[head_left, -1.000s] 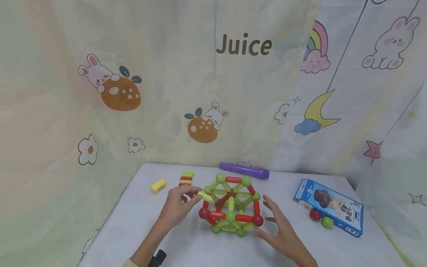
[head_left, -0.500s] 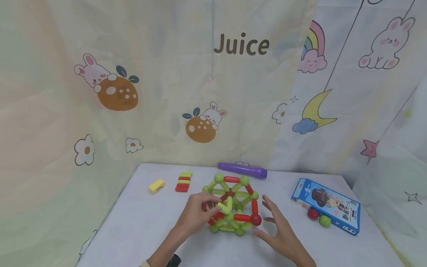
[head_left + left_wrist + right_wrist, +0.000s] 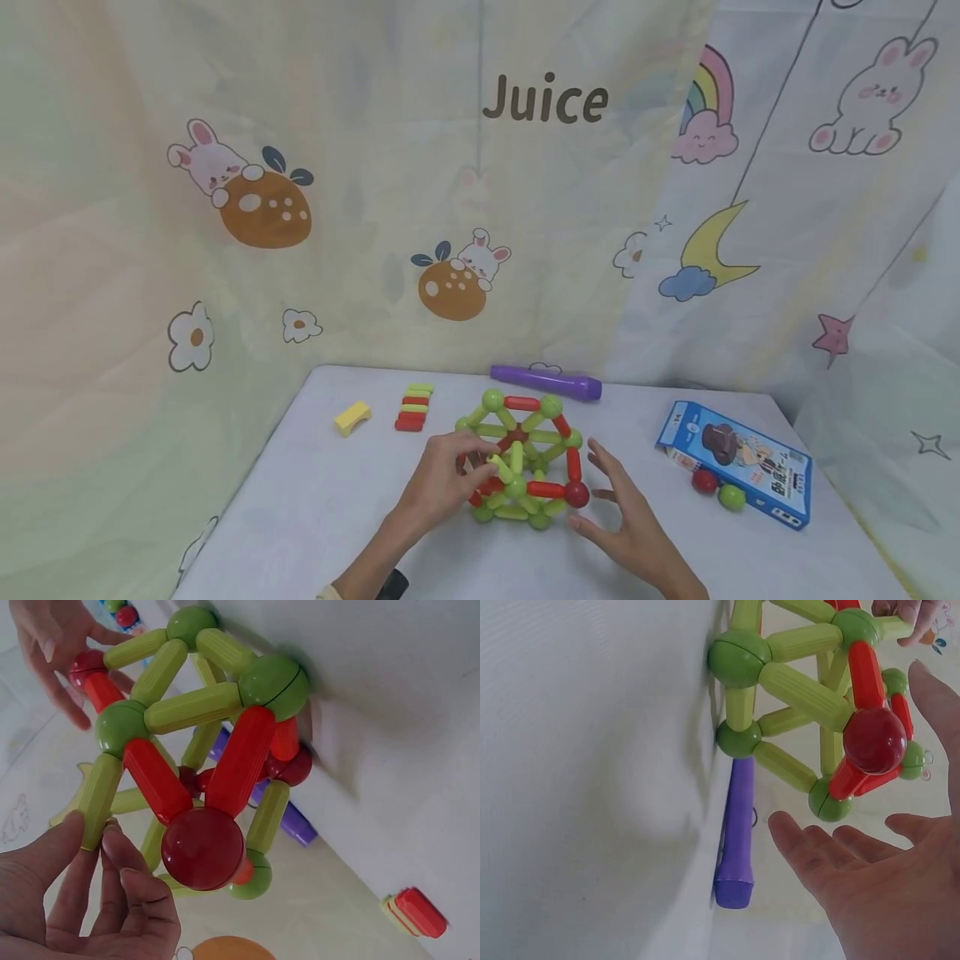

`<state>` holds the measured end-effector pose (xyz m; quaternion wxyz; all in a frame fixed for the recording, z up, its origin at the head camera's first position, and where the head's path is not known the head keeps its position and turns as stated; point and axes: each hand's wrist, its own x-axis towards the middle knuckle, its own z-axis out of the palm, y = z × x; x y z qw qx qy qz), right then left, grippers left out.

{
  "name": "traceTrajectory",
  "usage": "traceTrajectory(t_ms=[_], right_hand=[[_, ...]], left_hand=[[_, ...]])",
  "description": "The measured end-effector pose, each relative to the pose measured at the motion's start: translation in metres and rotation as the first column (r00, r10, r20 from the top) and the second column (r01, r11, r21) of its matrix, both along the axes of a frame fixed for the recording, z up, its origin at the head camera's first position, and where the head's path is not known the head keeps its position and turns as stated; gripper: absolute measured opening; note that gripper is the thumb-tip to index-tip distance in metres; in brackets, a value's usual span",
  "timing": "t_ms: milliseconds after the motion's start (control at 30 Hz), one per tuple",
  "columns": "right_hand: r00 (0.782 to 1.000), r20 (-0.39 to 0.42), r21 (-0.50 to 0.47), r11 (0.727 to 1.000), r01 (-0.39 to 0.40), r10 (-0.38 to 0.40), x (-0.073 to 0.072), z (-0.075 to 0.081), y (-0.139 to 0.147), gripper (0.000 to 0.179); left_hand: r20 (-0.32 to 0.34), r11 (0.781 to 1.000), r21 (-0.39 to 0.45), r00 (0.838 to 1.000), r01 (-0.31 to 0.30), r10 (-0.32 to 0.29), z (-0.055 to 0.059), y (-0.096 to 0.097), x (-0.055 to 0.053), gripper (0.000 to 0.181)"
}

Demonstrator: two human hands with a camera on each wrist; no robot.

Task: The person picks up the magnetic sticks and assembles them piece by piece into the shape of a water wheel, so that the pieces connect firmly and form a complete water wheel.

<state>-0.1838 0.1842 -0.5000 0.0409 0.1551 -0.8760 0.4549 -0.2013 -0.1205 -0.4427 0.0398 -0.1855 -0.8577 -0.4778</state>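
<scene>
A frame of green and red magnetic rods and balls point(image 3: 514, 485) stands on the white table. My left hand point(image 3: 441, 477) pinches a yellow-green rod point(image 3: 99, 796) between thumb and fingertips. In the left wrist view that rod's far end meets a green ball point(image 3: 122, 727) at the front of the frame. My right hand point(image 3: 633, 521) is held beside the frame's right side, fingers spread and thumb apart, near a dark red ball point(image 3: 577, 494). The right wrist view shows its palm facing the frame with nothing in it. My left fingers cover part of the frame's left side in the head view.
Several loose red and green rods point(image 3: 414, 408) lie in a row at the back left, beside a yellow arch block point(image 3: 352, 417). Behind the frame lies a purple microphone-shaped tube point(image 3: 546, 382). At right are a blue box point(image 3: 742, 467), a red ball point(image 3: 705, 481) and a green ball point(image 3: 732, 497).
My left hand has moved right and carried the yellow-green rod from the frame's left side to the front green ball. My right hand has stayed nearly still.
</scene>
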Motion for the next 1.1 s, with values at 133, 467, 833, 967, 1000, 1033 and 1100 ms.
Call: traceTrajectory(t_ms=[133,467,833,967,1000,1033,1100], right_hand=[[1.0,0.014,0.003,1.0,0.002,-0.002,0.0,0.0,-0.001,0.103],[1.0,0.024,0.01,1.0,0.005,-0.005,-0.002,0.001,-0.002,0.103],[0.999,0.012,0.034,0.999,0.03,-0.03,0.001,0.0,0.006,0.104],[0.998,0.031,0.031,0.998,0.051,-0.052,0.003,-0.003,0.011,0.103],[0.997,0.044,0.029,0.998,0.055,-0.056,0.004,-0.004,0.011,0.103],[0.997,0.056,0.025,0.998,0.057,-0.058,0.004,-0.005,0.012,0.103],[0.995,0.083,0.018,0.998,0.062,-0.063,0.005,-0.006,0.012,0.102]], left_hand=[[0.0,1.0,0.007,1.0,-0.003,0.003,0.0,0.0,0.001,0.02],[-0.004,0.999,0.036,1.0,0.003,-0.003,-0.002,0.0,0.001,0.022],[-0.035,0.985,0.004,0.984,-0.175,0.175,-0.016,-0.051,-0.024,0.026],[-0.055,0.925,-0.126,0.933,-0.359,0.354,-0.045,-0.084,-0.049,0.029],[-0.051,0.909,-0.162,0.924,-0.383,0.38,-0.051,-0.091,-0.053,0.031],[-0.045,0.894,-0.203,0.916,-0.399,0.399,-0.057,-0.096,-0.057,0.032],[-0.043,0.87,-0.271,0.908,-0.412,0.417,-0.067,-0.103,-0.063,0.035]])
